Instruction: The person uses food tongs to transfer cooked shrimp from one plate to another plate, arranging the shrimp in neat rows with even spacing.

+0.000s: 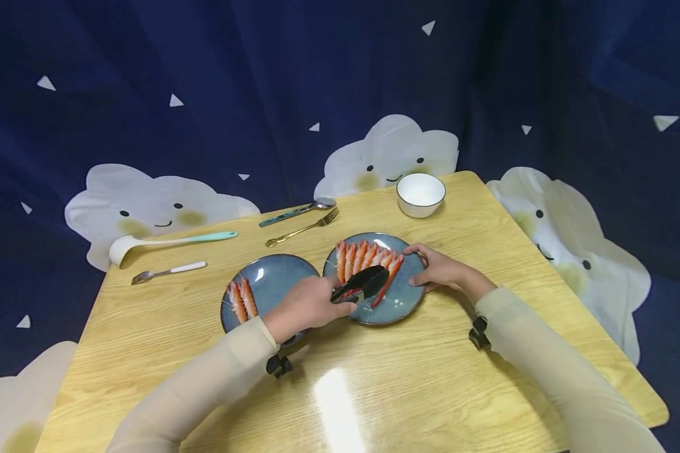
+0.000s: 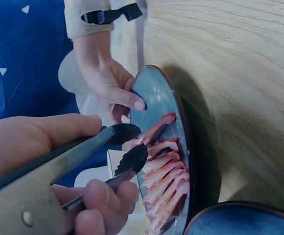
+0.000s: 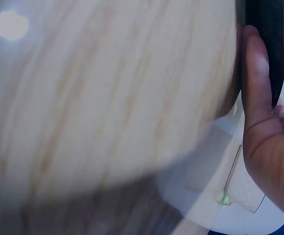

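My left hand [image 1: 308, 303] holds a pair of kitchen tongs [image 2: 85, 152] with black tips. Those tips stand apart over the right blue plate [image 1: 399, 308], close to the outermost of several orange-and-white shrimp [image 1: 356, 258] lying in a row there. Whether the tips touch that shrimp I cannot tell. On the same plate's right rim, my right hand [image 1: 444, 270] grips with the thumb on top and fingers underneath, as the right wrist view also shows. Partly behind my left forearm is the left blue plate [image 1: 280, 277], carrying two shrimp [image 1: 242, 300].
A white bowl [image 1: 421, 195] stands at the back right of the wooden table [image 1: 385, 384]. Toward the back lie a spoon [image 1: 297, 212] and a gold fork [image 1: 303, 228]. Farther left are a white ladle [image 1: 172, 242] with a mint handle and a small fork [image 1: 170, 272].
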Action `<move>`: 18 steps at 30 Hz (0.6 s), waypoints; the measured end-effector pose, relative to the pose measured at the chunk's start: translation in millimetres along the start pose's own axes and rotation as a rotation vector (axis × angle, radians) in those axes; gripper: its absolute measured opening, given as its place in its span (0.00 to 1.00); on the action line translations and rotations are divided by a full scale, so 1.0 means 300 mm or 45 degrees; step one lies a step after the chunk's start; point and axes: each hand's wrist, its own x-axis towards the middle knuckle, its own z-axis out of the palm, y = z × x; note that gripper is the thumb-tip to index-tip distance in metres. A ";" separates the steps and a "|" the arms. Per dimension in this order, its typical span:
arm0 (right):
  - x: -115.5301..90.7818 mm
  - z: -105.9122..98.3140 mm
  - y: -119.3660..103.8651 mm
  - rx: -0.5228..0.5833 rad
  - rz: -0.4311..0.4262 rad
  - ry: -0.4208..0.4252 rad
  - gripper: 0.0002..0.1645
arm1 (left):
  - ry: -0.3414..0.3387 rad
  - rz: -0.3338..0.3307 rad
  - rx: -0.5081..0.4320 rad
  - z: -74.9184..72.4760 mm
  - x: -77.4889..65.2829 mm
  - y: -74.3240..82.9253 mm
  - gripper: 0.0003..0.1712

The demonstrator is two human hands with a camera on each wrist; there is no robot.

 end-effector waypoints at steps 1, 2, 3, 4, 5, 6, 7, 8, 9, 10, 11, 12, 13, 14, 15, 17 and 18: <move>0.000 0.000 0.002 0.001 -0.001 0.003 0.44 | 0.003 0.008 0.008 0.002 -0.002 0.000 0.37; 0.000 0.000 0.003 -0.004 -0.005 0.004 0.44 | 0.008 0.013 0.020 0.004 -0.005 -0.001 0.37; -0.001 0.001 0.004 -0.010 -0.010 0.004 0.44 | 0.013 0.019 0.021 0.007 -0.008 -0.001 0.38; -0.001 0.001 0.005 -0.013 -0.013 0.002 0.44 | 0.020 0.020 0.019 0.009 -0.010 0.000 0.38; -0.002 0.001 0.005 -0.020 -0.016 0.005 0.44 | 0.033 0.020 0.018 0.011 -0.013 0.002 0.37; -0.002 0.002 0.005 -0.026 -0.019 0.007 0.44 | 0.053 0.022 0.023 0.012 -0.016 0.004 0.37; -0.002 0.002 0.006 -0.037 -0.023 0.011 0.43 | 0.069 0.026 0.025 0.014 -0.020 0.008 0.36; -0.003 0.002 0.007 -0.045 -0.024 0.016 0.43 | 0.078 0.033 0.025 0.014 -0.023 0.013 0.36; -0.002 0.001 0.008 -0.045 -0.025 0.018 0.43 | 0.081 0.041 0.015 0.016 -0.025 0.018 0.35; -0.002 0.001 0.009 -0.037 -0.024 0.022 0.43 | 0.086 0.050 0.018 0.018 -0.026 0.024 0.35; -0.002 0.000 0.011 -0.026 -0.023 0.025 0.43 | 0.083 0.062 0.024 0.021 -0.026 0.029 0.35; -0.002 -0.001 0.012 -0.017 -0.025 0.026 0.43 | 0.072 0.076 0.027 0.024 -0.025 0.033 0.35; -0.001 -0.003 0.014 -0.010 -0.028 0.025 0.43 | 0.055 0.085 0.028 0.029 -0.023 0.035 0.35; -0.001 -0.004 0.016 0.000 -0.032 0.023 0.43 | 0.042 0.092 0.031 0.034 -0.021 0.036 0.35; 0.000 -0.005 0.018 0.009 -0.037 0.018 0.43 | 0.033 0.092 0.034 0.041 -0.018 0.035 0.35; 0.002 -0.007 0.020 0.024 -0.045 0.007 0.43 | 0.023 0.085 0.042 0.053 -0.013 0.029 0.35; 0.003 -0.008 0.020 0.026 -0.050 -0.001 0.43 | 0.020 0.077 0.034 0.059 -0.010 0.025 0.34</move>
